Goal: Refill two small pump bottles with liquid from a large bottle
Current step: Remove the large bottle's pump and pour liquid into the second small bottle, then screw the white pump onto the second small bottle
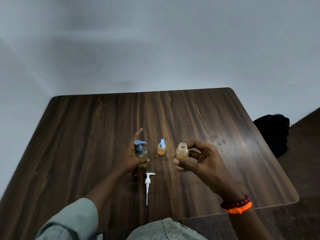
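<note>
My right hand (199, 158) held the small open-necked clear plastic bottle of amber liquid (182, 154), thumb across its lower front and fingers curled round behind it, just above the dark wood-grain worktop (86, 135). Its long axis stood close to upright, the bare threaded mouth pointing up and a little away from me. The white pump head with its long dip tube (148, 186), which I judged belonged to this bottle, lay flat on the worktop nearer to me and to the left of that hand, between my two arms; its long axis ran toward and away from me, nozzle at the far end pointing right, tube end toward my body. My left hand (133, 153) was spread wide, thumb and fingers straight, against the larger clear bottle with the grey-blue pump (141, 153), which stood upright. Between the two hands stood a small amber bottle with a light-blue pump (161, 148), upright and untouched. I judged the left hand the nearer one to the loose pump.
</note>
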The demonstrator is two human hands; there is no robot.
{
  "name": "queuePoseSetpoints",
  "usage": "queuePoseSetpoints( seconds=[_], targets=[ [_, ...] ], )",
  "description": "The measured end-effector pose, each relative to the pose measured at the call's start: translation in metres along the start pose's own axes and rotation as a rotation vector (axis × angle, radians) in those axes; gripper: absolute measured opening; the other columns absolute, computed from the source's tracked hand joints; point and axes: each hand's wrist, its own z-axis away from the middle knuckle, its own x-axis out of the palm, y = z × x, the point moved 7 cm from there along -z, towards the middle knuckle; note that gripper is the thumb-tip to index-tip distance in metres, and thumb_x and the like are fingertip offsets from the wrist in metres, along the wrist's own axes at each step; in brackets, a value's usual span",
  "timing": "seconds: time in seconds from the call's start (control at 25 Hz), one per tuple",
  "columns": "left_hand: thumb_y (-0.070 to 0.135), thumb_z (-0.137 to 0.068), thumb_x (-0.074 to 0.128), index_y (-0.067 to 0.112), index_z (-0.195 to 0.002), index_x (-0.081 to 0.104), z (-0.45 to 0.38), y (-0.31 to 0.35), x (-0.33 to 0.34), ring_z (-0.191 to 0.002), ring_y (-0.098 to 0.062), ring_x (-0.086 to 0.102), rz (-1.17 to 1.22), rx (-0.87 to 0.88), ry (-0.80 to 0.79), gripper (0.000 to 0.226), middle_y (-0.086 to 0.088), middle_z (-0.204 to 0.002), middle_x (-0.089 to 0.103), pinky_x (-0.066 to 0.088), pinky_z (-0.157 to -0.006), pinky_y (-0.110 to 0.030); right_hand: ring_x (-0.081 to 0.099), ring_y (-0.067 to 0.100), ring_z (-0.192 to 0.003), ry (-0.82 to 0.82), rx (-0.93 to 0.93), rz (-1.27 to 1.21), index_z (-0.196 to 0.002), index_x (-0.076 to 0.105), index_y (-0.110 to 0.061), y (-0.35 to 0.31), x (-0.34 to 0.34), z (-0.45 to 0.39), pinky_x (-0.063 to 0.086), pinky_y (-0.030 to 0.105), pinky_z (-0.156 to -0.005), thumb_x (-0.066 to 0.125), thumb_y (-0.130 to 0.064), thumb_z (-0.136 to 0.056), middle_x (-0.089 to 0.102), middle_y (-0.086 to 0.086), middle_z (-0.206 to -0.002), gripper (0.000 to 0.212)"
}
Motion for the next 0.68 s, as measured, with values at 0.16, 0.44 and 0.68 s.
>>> queuePoseSetpoints(
  seconds=[0.16,0.44,0.68],
  targets=[
    [0.003,-0.063,0.096,0.021,-0.122,0.065,-0.018,-0.021,0.012,-0.130,-0.014,0.061,-0.049,0.003,-0.013,0.069,0.022,-0.149,0.050,0.052,-0.112,-0.045,0.075,0.032,-0.101,0.057,0.021,-0.030,-0.100,0.072,-0.010,0.002,-0.017,0.006,0.065,0.060,-0.072,0.089,-0.011,-0.076,0.073,0.010,-0.107,0.029],
    [0.010,-0.064,0.097,0.013,-0.131,0.066,-0.032,-0.034,0.007,-0.135,-0.026,0.058,-0.189,-0.012,-0.128,0.074,-0.008,-0.144,0.060,0.049,-0.114,-0.044,0.074,0.027,-0.109,0.075,0.031,0.015,-0.107,0.074,-0.020,0.007,-0.030,0.010,0.062,0.057,-0.091,0.086,-0.021,-0.078,0.074,0.006,-0.119,0.032],
    [0.001,-0.070,0.091,0.025,-0.126,0.066,-0.024,-0.049,-0.001,-0.144,-0.020,0.048,-0.173,-0.089,-0.206,0.066,-0.003,-0.140,0.064,0.042,-0.119,-0.044,0.073,0.023,-0.112,0.042,0.009,0.021,-0.107,0.074,-0.022,0.003,-0.031,0.003,0.062,0.051,-0.095,0.086,-0.015,-0.079,0.074,0.002,-0.123,0.031]
  ],
)
